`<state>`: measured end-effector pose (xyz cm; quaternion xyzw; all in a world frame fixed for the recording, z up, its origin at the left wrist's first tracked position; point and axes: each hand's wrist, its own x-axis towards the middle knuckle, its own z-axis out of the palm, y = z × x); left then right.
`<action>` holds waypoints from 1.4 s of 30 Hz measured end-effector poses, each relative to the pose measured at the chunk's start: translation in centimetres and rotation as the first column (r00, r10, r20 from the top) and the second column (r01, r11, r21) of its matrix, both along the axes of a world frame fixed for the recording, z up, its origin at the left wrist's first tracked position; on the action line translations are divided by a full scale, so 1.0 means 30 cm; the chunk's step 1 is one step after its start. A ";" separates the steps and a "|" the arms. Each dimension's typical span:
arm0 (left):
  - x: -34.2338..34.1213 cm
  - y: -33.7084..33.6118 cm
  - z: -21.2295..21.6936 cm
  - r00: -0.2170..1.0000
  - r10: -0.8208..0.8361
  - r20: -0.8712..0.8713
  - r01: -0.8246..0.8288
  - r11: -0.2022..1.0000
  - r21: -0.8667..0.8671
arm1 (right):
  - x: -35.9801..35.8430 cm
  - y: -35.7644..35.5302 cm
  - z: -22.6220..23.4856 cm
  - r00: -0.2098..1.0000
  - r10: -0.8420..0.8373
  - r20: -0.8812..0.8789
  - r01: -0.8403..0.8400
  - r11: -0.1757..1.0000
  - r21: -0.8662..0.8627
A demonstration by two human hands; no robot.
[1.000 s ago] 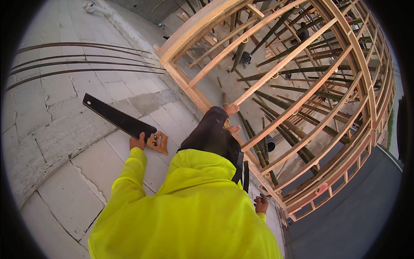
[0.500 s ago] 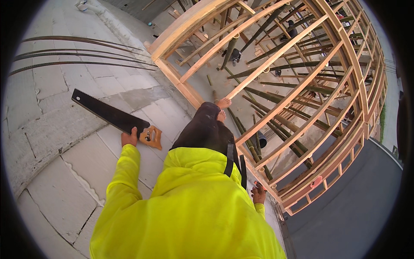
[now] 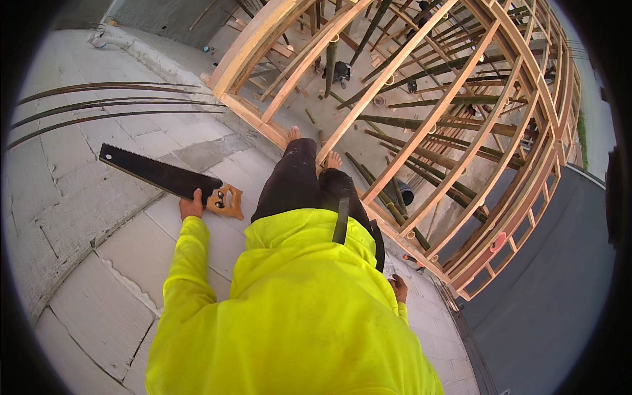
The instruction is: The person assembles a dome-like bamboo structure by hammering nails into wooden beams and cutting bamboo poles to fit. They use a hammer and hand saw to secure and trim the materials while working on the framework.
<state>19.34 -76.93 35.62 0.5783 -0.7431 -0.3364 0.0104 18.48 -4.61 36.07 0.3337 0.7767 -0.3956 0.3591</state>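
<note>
My left hand [image 3: 191,206] is closed on a handsaw [image 3: 155,172], gripping the dark blade close to its wooden handle. The blade points away to the far left, above the pale block wall. On the other side of my body, my right hand [image 3: 399,288] hangs low beside the timber frame [image 3: 421,255], its fingers loosely bent and seemingly with nothing in them. A small red-and-black object [image 3: 413,261], too small to name, lies at the frame's edge just beyond that hand. My bare feet [image 3: 333,159] are on the frame's near beam.
Several steel bars [image 3: 118,101] stick out over the blocks [image 3: 112,316] on the left. Between the frame's joists are open gaps, with bamboo poles [image 3: 421,122] and a person [image 3: 341,72] far below. A grey surface [image 3: 533,276] drops away at right.
My right hand has drawn back from the red-and-black object at the frame's edge. One foot has stepped left along the beam. The saw stays in my left hand.
</note>
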 end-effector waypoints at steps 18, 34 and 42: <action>-0.084 -0.178 -0.216 0.996 -0.057 0.075 0.052 0.997 0.062 | -0.490 -0.580 -0.058 0.966 0.244 -0.080 -0.247 0.969 -0.024; -0.106 -0.189 -0.134 1.000 -0.015 0.006 0.015 0.994 -0.105 | -0.706 -0.480 -0.100 0.936 0.325 -0.134 -0.330 0.944 -0.022; -0.157 -0.145 -0.091 0.985 -0.083 -0.149 0.060 0.986 -0.153 | -0.519 -0.407 -0.121 0.931 0.355 -0.091 -0.354 0.935 0.031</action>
